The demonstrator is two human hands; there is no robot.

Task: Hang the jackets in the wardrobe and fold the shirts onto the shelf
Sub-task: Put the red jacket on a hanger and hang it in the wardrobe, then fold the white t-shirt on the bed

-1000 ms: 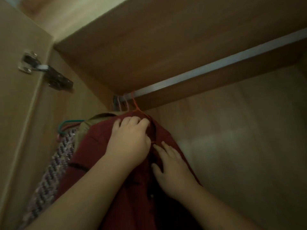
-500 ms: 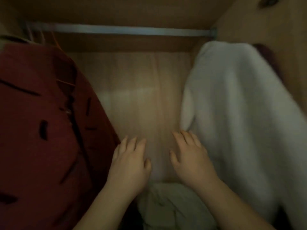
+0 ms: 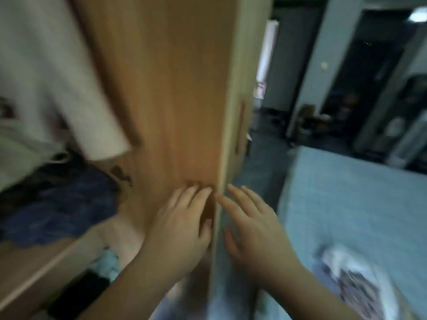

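Frame is blurring heavily. Both hands are reaching forward at lower centre, empty. Left hand (image 3: 182, 229) is hovering flat over the wardrobe side panel (image 3: 166, 88), fingers spread, grip wide, holding nothing; whether it is touching the wood cannot be told. Right hand (image 3: 256, 229) is sitting just right of the panel's front edge, fingers splayed, grip wide, also holding nothing.

Judging the step in hand: moving toward the next garment from the bed (image 3: 346, 204), which is filling the right side of the frame. A crumpled patterned garment (image 3: 355, 285) is lying at lower right on the bed; looks white and dark, too smeared to tell jacket from shirt. To do it well: take it by collar or shoulders with both hands, shake it flat before deciding hanger or fold.

A white garment (image 3: 46, 72) is hanging inside the wardrobe at upper left. Dark blue clothes (image 3: 60, 204) are piling below it at left, on the wardrobe floor or a shelf, unclear which.
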